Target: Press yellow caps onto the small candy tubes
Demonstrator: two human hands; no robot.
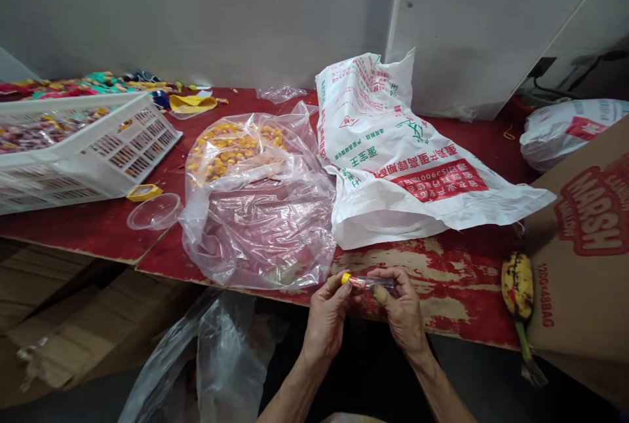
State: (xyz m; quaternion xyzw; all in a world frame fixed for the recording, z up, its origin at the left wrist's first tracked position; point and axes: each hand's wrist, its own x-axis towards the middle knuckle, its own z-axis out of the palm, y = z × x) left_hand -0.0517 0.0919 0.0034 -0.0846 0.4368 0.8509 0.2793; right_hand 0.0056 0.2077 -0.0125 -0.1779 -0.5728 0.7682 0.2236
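A small clear tube [371, 283] with a yellow cap [346, 277] and something red and white inside lies level between my hands, over the table's front edge. My left hand [328, 318] pinches its capped end. Fingers and thumb of my right hand [403, 308] close on the clear end. Just beyond my hands, to the left, a clear plastic bag [265, 226] holds many small yellow pieces [230, 148]. A white printed sack [393, 154] lies behind my hands, its mouth towards me.
On the left are a white basket [88, 164] of wrapped pieces, a clear round lid [154, 211] and a yellow piece [144, 192]. A banana [518, 287] and a cardboard box [584, 266] stand at the right. Plastic sheeting [226, 357] hangs below the red table [472, 272].
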